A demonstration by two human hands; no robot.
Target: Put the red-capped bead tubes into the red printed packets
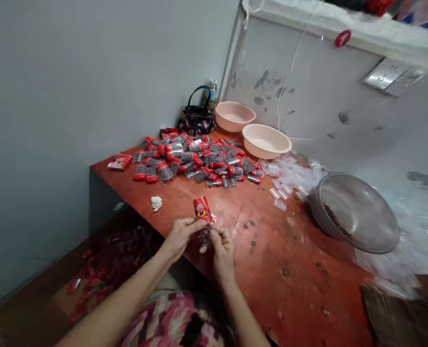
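A small packet (pixel 202 208) with a red printed top and a clear lower part with dark contents is held over the table's near edge. My left hand (pixel 180 234) pinches its left side with thumb and fingers. On the other side my right hand (pixel 224 251) grips the lower clear part, thumb against the plastic. My fingers hide some of that lower part. Beyond my hands lies a heap of small clear containers (pixel 188 156) with red caps and dark contents. A crumpled white lump (pixel 156 203) rests on the table left of the packet.
On the red table (pixel 257 270) stand two pale basins (pixel 266 141) and a black handbag (pixel 196 120) at the back. A tilted grey bowl (pixel 358 212) with dark pieces sits among clear plastic pieces (pixel 296 176) at right. Red packets (pixel 120 161) lie far left; red items (pixel 101 274) are below.
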